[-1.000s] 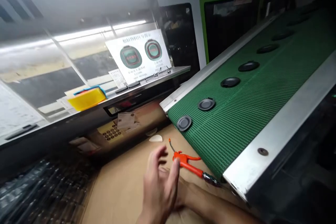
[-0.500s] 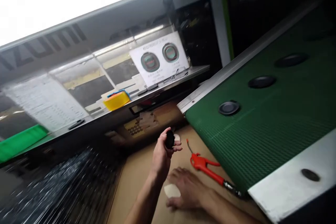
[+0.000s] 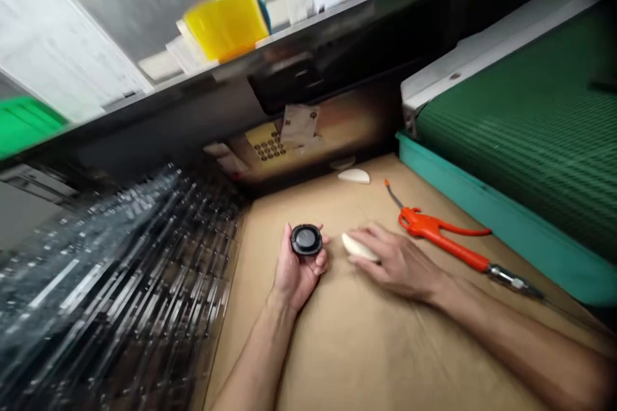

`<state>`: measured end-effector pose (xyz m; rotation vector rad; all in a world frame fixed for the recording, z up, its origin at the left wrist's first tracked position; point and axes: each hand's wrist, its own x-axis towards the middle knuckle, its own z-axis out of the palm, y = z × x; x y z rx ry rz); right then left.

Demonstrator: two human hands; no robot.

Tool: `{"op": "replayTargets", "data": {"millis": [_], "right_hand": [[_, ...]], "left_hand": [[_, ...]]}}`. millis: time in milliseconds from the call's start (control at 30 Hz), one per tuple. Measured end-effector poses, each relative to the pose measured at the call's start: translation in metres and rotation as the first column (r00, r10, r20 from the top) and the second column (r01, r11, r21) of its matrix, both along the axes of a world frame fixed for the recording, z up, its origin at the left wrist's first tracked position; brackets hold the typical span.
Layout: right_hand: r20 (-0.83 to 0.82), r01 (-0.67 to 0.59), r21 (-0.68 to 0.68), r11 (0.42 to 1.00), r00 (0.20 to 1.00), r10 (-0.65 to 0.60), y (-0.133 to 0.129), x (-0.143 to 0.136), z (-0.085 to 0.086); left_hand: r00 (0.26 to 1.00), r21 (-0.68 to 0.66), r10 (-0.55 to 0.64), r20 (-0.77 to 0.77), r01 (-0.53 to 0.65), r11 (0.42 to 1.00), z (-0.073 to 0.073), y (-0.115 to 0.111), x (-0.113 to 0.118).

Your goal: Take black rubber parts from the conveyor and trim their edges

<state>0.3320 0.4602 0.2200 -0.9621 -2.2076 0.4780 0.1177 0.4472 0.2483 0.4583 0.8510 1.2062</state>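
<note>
A round black part [image 3: 306, 239] rests in my left hand [image 3: 295, 270], its face turned up and the fingers curled round its edge. To the right, my right hand [image 3: 393, 260] grips a cream-white pad [image 3: 359, 248] between thumb and fingers, just above the brown work surface [image 3: 337, 347]. The two hands are a short way apart. Another white piece [image 3: 354, 176] lies flat at the far side of the surface. Beyond my right hand lies a red air gun [image 3: 434, 231] with a metal hose fitting.
Stacked clear plastic trays [image 3: 144, 295] stand at the left. A green conveyor belt [image 3: 540, 122] runs on the right above a teal bin [image 3: 482, 205]. A shelf edge with a yellow tape roll [image 3: 226, 24] crosses the top.
The view has dropped toward the work surface. The black part now faces up in my left hand. My right hand has lifted the pad and turned, moving away to the right of my left hand.
</note>
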Motion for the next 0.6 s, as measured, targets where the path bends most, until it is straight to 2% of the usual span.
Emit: {"op": "replayTargets", "data": {"millis": [100,233,367,600], "right_hand": [[-0.081,0.062,0.006,0.998,0.995,-0.062,0.006,0.002,-0.002],[-0.172,0.065,0.059,0.996,0.984,-0.053,0.007,0.0,-0.001],[-0.179,0.024,0.099,0.995,0.984,-0.006,0.001,-0.003,0.004],[-0.167,-0.038,0.155,0.987,0.984,0.064,-0.009,-0.007,0.013]], "left_hand": [[0.995,0.009,-0.091,0.039,0.09,0.996,-0.002,-0.002,0.004],[0.982,-0.008,-0.169,0.085,0.17,0.985,-0.005,-0.005,0.013],[0.977,0.019,-0.187,0.097,0.186,0.982,-0.007,-0.007,0.016],[0.983,-0.019,-0.174,0.064,0.175,0.984,-0.01,-0.008,0.018]]}}
